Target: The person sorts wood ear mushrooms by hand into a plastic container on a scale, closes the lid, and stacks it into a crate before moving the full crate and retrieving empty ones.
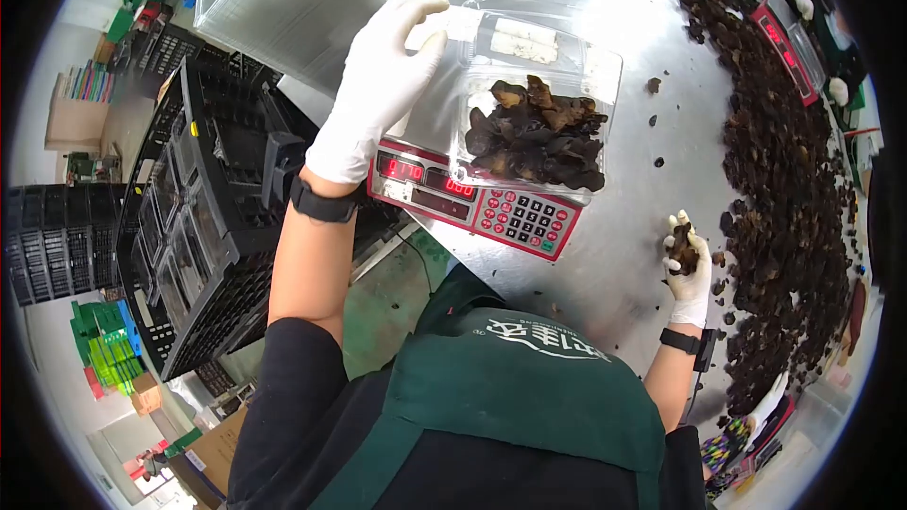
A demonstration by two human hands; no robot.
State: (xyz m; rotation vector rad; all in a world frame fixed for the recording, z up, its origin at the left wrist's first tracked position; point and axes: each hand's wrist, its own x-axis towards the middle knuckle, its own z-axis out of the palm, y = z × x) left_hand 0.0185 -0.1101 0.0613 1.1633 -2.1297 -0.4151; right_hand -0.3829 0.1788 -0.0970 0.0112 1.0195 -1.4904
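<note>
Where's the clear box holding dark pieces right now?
Head view, just above and right of centre: the clear box sits on the nearer red scale, just right of the gloved left hand.

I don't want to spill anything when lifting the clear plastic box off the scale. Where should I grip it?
The box is probably best gripped by its left and right walls, coming in from both sides: dark pieces heaped in it leave little hold from above, and the keypad of the scale lies along its near edge.
</note>
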